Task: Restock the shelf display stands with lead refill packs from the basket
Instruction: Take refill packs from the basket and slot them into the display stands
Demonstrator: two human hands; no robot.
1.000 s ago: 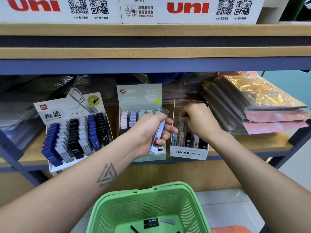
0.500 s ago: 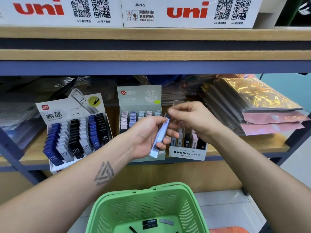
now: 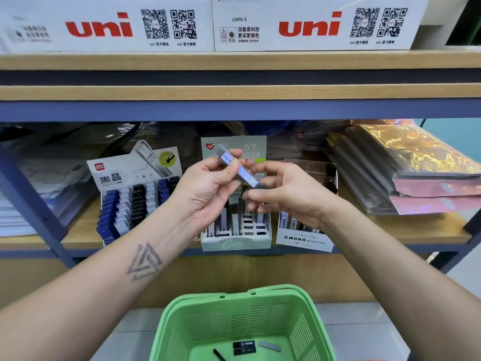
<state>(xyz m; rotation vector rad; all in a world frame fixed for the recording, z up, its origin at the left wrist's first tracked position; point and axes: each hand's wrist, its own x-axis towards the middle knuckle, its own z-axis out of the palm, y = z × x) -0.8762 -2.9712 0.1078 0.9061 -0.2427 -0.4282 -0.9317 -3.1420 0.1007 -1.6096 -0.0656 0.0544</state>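
Observation:
My left hand (image 3: 208, 188) pinches a slim lavender lead refill pack (image 3: 238, 169), held slanted in front of the pale green 0.7 display stand (image 3: 235, 242). My right hand (image 3: 283, 191) grips the lower end of the same pack. The Mono graph stand (image 3: 304, 239) sits right of it, the blue and black HB 0.5 stand (image 3: 135, 201) to the left. The green basket (image 3: 234, 321) below holds a few loose packs (image 3: 244, 347).
All three stands sit on a wooden shelf (image 3: 390, 230) with a blue metal frame. Shiny plastic pouches (image 3: 406, 165) are stacked at the right, paper stacks (image 3: 15, 212) at the left. White uni cartons (image 3: 312, 24) stand on the shelf above.
My right hand left the Mono stand and came across to the pack. Both hands rose, and the pack now lies slanted between them in front of the 0.7 stand.

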